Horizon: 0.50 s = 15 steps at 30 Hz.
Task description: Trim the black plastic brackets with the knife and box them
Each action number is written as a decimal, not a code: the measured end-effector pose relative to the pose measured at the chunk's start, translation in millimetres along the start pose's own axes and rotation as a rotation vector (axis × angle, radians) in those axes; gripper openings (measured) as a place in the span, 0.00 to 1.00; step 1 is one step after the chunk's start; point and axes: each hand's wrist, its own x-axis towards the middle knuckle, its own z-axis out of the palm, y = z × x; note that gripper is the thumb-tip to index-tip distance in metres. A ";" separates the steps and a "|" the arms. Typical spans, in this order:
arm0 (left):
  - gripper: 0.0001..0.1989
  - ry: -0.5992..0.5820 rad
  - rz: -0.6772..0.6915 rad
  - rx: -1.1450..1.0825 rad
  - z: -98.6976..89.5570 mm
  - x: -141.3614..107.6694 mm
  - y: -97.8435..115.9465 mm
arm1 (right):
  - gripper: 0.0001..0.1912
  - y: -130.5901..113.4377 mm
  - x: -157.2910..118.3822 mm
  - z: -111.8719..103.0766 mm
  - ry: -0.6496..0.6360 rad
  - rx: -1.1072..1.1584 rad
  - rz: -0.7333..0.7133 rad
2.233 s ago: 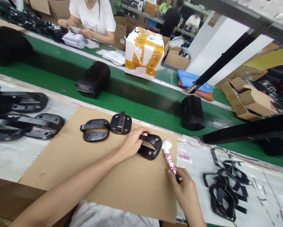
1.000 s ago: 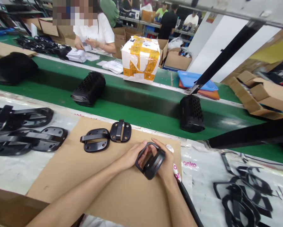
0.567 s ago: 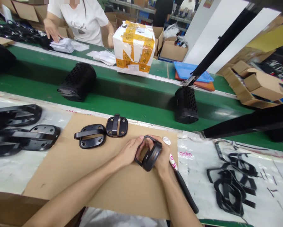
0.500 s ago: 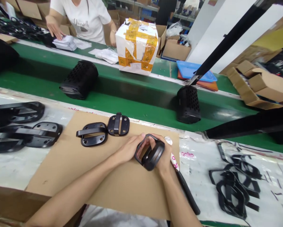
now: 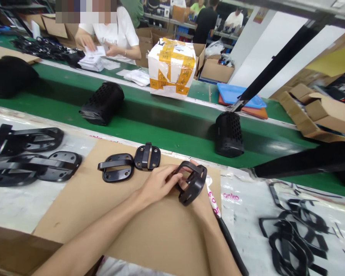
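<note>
Head view: both hands grip one black handle bracket (image 5: 193,184) above the cardboard sheet (image 5: 137,226), near its far right corner. Left hand (image 5: 157,184) fingers curl closed on the bracket's near side; right hand (image 5: 202,205) supports it from beneath, fingers mostly hidden. For a clean seating, press evenly from both sides and keep the strap square to the plate. Compared with half a second ago, the bracket sits higher and turned further toward the green conveyor (image 5: 166,126). Two finished brackets (image 5: 129,165) lie left of it.
</note>
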 end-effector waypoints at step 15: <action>0.05 -0.312 -0.443 -0.510 22.9 -3.5 5.5 | 0.14 25.0 11.4 -24.2 0.129 -0.319 -0.248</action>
